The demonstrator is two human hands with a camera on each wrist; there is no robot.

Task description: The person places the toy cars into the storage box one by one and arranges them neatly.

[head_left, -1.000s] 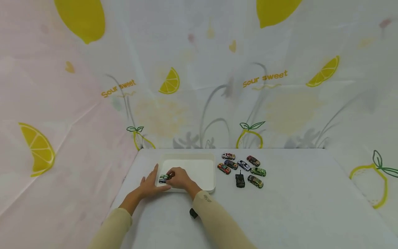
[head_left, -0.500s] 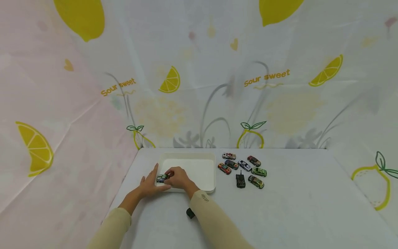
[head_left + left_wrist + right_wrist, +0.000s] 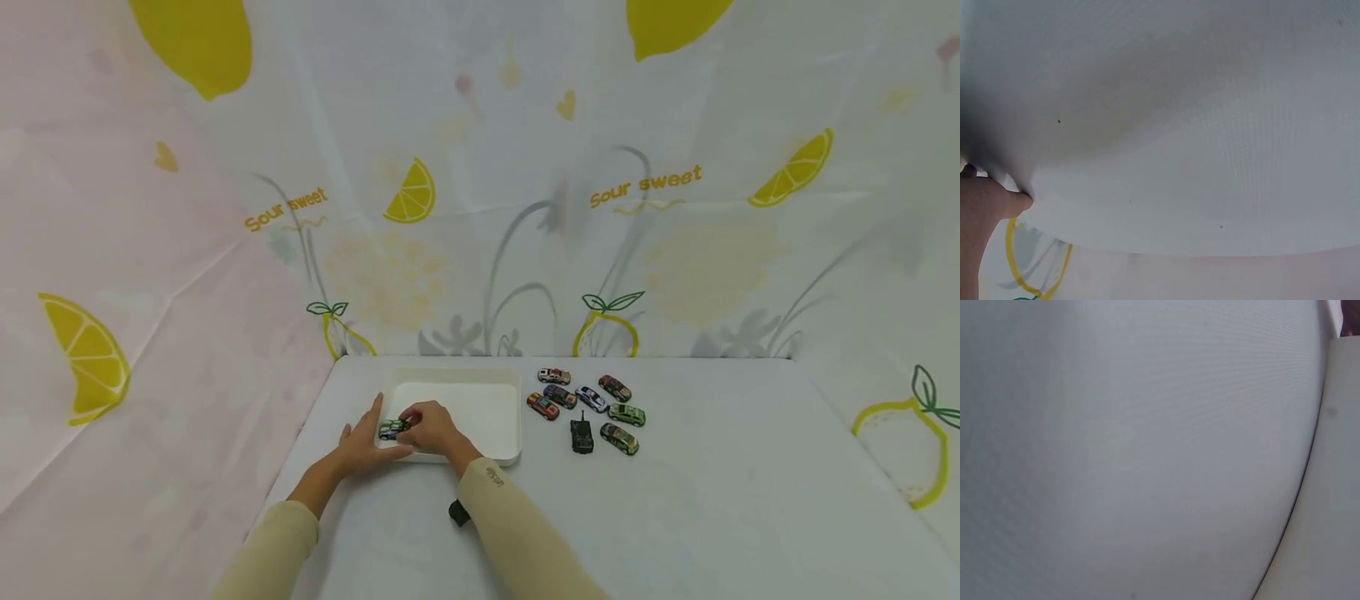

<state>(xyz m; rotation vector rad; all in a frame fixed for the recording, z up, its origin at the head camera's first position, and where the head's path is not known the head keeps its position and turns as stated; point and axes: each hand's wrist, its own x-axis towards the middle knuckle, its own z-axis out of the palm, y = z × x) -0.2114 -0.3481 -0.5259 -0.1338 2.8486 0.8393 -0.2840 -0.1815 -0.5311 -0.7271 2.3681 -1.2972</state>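
Note:
In the head view, a white tray [image 3: 483, 412] lies at the back left of the table. A small green-and-white toy car [image 3: 390, 430] sits inside its front left corner. My right hand [image 3: 433, 428] reaches over the tray's front wall and pinches the car's right end, covering part of it. My left hand [image 3: 360, 447] rests against that same tray corner, its fingers straight along the left side and its thumb along the front. In the left wrist view the left hand [image 3: 988, 203] shows only at the left edge. The right wrist view shows mainly white cloth and a sleeve.
Several colourful toy cars [image 3: 591, 398] stand in a cluster right of the tray. Nearest in that group is a black toy vehicle [image 3: 582, 435] with a thin upright rod. Another dark object [image 3: 459, 512] is partly hidden by my right sleeve [image 3: 517, 525]. Lemon-print cloth [image 3: 480, 208] hangs behind.
The right hand and the toy car have shifted slightly left within the tray corner, mostly in the first half second. My left hand has stayed at the corner.

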